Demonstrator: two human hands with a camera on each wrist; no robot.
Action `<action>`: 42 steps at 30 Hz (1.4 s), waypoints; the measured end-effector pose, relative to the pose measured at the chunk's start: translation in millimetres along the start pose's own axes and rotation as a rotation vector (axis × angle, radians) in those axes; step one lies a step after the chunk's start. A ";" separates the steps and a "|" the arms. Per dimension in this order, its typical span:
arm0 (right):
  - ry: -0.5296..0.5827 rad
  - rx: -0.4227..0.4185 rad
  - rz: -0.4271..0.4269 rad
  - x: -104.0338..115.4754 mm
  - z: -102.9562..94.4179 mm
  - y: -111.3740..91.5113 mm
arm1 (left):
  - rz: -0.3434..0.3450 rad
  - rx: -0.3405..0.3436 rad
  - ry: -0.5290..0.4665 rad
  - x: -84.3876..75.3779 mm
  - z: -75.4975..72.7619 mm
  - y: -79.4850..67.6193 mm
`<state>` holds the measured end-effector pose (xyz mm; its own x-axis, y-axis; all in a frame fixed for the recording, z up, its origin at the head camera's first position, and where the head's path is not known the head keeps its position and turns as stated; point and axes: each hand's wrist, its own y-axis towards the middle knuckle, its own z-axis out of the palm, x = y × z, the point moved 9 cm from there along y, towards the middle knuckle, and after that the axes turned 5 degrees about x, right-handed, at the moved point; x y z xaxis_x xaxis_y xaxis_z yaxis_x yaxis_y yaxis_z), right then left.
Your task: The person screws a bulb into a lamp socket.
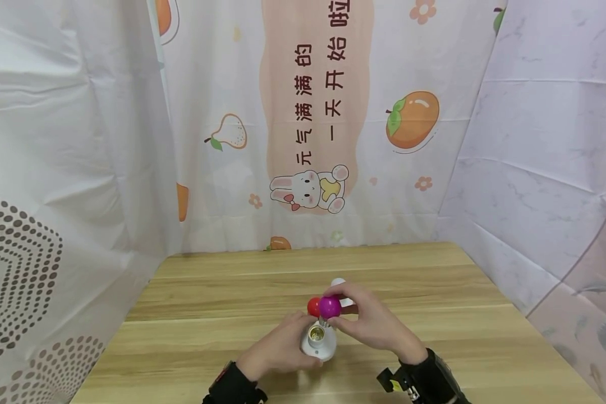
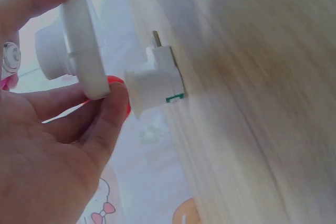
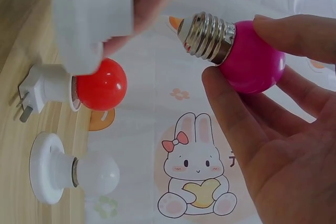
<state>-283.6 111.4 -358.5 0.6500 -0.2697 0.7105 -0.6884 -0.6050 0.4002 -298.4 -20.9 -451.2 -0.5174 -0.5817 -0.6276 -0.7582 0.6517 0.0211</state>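
Note:
My left hand [image 1: 278, 347] grips a white round lamp holder [image 1: 327, 351] by its rim, above the tabletop. The holder's brass-lined socket faces up toward the head camera. In my right hand [image 1: 376, 325] a magenta light bulb [image 3: 254, 59] is pinched by its glass between thumb and fingers. Its silver screw cap [image 3: 210, 38] is bare and points toward the holder, apart from it in the right wrist view. Just behind the holder stands a red bulb [image 3: 105, 85], seated in a white plug-in socket [image 2: 152, 80] with metal prongs.
Farther back, a white bulb [image 3: 100, 173] sits in another round white holder [image 3: 46, 169] on the wooden table [image 1: 207, 292]. Printed curtains [image 1: 222, 185] hang behind the table's far edge and along both sides. Black straps [image 1: 429, 379] circle both wrists.

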 end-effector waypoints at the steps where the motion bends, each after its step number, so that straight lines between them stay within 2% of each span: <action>1: 0.002 0.003 0.000 0.8 0.5 0.2 | 0.002 -0.006 -0.006 -0.9 -1.5 -0.8; 9: 0.002 0.019 -0.015 7.6 3.3 0.8 | 0.014 -0.034 -0.034 -10.5 -13.8 -6.3; 15: 0.008 0.030 -0.069 16.9 4.0 0.5 | 0.035 -0.039 -0.036 -13.5 -14.6 -6.3; 22: 0.004 0.047 -0.089 19.0 7.1 0.9 | 0.073 -0.040 -0.050 -16.4 -14.2 -6.4; 32: -0.015 0.070 -0.098 18.5 12.5 1.2 | 0.064 -0.034 -0.090 -18.4 -14.2 -7.9; 42: -0.021 0.072 -0.005 8.8 8.2 -0.7 | 0.050 -0.056 -0.170 -11.8 -19.4 -10.6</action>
<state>-274.8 103.3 -357.2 0.6606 -0.2813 0.6961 -0.6606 -0.6583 0.3609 -292.0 -30.4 -428.9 -0.4836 -0.4557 -0.7473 -0.7568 0.6467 0.0955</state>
